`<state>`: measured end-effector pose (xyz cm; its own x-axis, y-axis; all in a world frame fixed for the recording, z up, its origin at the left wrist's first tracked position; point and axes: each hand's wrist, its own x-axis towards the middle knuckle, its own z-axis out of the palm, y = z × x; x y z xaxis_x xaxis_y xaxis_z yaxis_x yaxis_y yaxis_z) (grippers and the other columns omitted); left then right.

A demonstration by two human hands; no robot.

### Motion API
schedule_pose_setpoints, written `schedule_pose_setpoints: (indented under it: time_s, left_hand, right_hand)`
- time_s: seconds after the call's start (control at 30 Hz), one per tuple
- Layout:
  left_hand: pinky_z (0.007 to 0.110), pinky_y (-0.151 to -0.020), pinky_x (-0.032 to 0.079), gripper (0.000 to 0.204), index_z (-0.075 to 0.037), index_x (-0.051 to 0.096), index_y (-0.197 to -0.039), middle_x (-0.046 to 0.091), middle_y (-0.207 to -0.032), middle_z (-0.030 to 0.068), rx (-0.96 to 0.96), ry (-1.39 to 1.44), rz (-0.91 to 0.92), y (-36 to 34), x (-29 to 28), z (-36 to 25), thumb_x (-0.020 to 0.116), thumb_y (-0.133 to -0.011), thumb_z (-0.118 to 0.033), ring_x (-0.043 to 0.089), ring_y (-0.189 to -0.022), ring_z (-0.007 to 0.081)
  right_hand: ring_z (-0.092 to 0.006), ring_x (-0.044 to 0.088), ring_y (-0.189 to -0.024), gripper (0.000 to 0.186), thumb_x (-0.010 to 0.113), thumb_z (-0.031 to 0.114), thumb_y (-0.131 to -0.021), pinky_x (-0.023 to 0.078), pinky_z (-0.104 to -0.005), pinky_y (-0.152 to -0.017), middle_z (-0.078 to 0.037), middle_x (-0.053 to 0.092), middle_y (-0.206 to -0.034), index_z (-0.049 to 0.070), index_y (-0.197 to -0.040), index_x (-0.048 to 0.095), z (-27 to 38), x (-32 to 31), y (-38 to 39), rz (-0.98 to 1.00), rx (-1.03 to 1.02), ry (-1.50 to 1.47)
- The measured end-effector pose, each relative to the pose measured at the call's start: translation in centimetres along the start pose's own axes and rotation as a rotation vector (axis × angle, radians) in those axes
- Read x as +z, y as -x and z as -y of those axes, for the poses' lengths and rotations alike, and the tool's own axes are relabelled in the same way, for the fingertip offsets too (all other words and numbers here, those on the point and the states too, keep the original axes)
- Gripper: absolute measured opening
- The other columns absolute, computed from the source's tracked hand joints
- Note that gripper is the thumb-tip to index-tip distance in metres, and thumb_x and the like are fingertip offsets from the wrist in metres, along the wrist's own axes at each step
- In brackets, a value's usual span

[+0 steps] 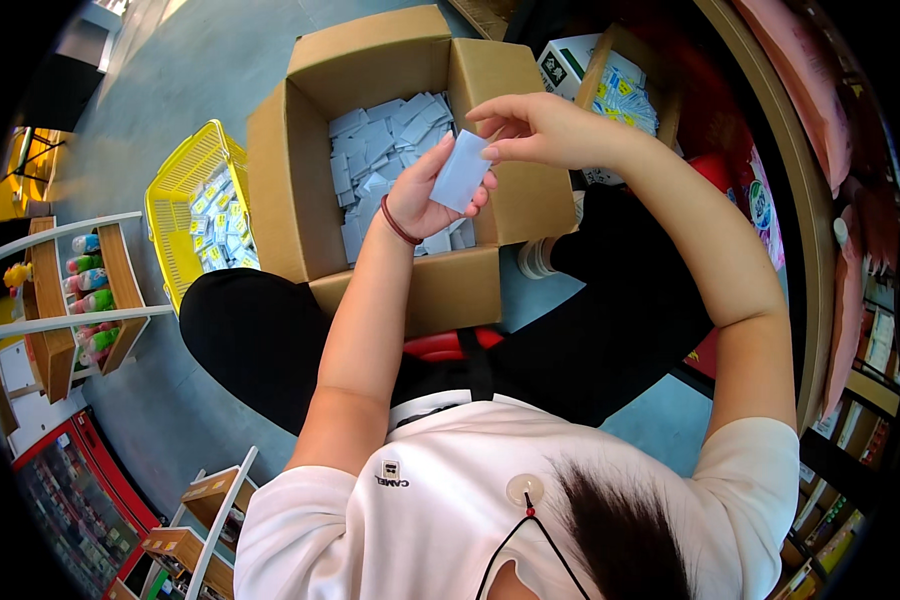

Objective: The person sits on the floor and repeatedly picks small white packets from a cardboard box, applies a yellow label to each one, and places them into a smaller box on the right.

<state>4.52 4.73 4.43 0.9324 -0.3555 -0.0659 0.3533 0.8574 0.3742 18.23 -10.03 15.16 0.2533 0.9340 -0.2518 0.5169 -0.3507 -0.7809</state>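
Observation:
My left hand [422,203] is closed around a flat, pale blue-white rectangular tag [460,175], held above an open cardboard box [300,190]. My right hand [540,130] is at the tag's upper right edge. Its thumb tip meets or overlaps that edge, while the other fingers are bent and stand apart from the thumb. Inside the box lies a loose heap of similar pale tags [375,145]. The tag's underside is hidden by the left palm and fingers.
A yellow plastic basket [165,200] with white-and-yellow tags [220,222] stands left of the box. At the back right, a smaller carton [595,75] holds more such tags. My legs flank the box. Shelves [70,290] with colourful toys stand at the far left.

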Motion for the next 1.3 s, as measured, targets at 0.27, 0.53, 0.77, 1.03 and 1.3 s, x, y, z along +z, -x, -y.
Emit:
schedule_pose_setpoints:
  time_s: [0.27, 0.53, 0.77, 1.03, 1.3]
  left_hand:
    - [0.03, -0.077, 0.052, 0.048, 0.001, 0.044, -0.118, 0.057, -0.107, 0.0181, 0.096, -0.043, -0.095, 1.1, 2.4, 0.5, 0.037, -0.094, -0.04, 0.061, -0.091, 0.0204]
    - [0.028, -0.077, 0.053, 0.024, 0.001, 0.048, -0.109, 0.06, -0.096, 0.0101, 0.273, 0.024, -0.386, 1.1, -0.3, 3.1, 0.051, -0.09, -0.012, 0.061, -0.085, 0.0164]
    - [0.027, -0.07, 0.053, 0.019, -0.003, 0.049, -0.1, 0.062, -0.089, 0.0099, 0.165, 0.018, -0.591, 1.4, -3.2, 6.0, 0.055, -0.088, -0.015, 0.062, -0.077, 0.0153]
    - [0.029, -0.068, 0.052, 0.02, -0.006, 0.046, -0.097, 0.061, -0.089, 0.0125, 0.139, 0.035, -0.644, 0.8, -3.8, 6.1, 0.059, -0.085, -0.016, 0.061, -0.077, 0.0178]
    - [0.027, -0.068, 0.052, 0.019, -0.004, 0.046, -0.098, 0.061, -0.086, 0.0115, 0.13, -0.005, -0.688, 0.9, -3.4, 6.0, 0.056, -0.087, -0.016, 0.061, -0.075, 0.0166]
  right_hand:
    - [-0.0144, 0.059, -0.074, 0.027, 0.065, 0.014, -0.079, 0.046, -0.0262, -0.068, -0.005, 0.059, -0.081, 0.003, -0.103, 0.059, 0.1, -0.1, -0.3, -0.007, -0.014, -0.008]
    - [-0.0074, 0.055, -0.068, 0.024, 0.064, 0.018, -0.081, 0.045, -0.0221, -0.062, -0.001, 0.06, -0.075, 0.003, -0.1, 0.058, -0.5, -0.3, -0.5, 0.032, 0.213, -0.135]
    - [-0.0101, 0.058, -0.085, 0.032, 0.062, 0.022, -0.083, 0.046, -0.0244, -0.072, -0.004, 0.062, -0.095, 0.003, -0.109, 0.057, -3.6, -3.7, -0.5, -0.425, 0.278, -0.33]
    - [-0.0203, 0.058, -0.095, 0.041, 0.067, 0.02, -0.076, 0.046, -0.0306, -0.082, -0.014, 0.061, -0.107, 0.002, -0.112, 0.058, -17.7, -9.3, 5.2, -0.767, 0.725, -0.014]
    - [-0.0291, 0.057, -0.101, 0.039, 0.065, 0.024, -0.071, 0.045, -0.033, -0.086, -0.019, 0.06, -0.108, 0.001, -0.103, 0.063, -19.1, -6.5, 4.8, -0.22, 0.848, 0.541]
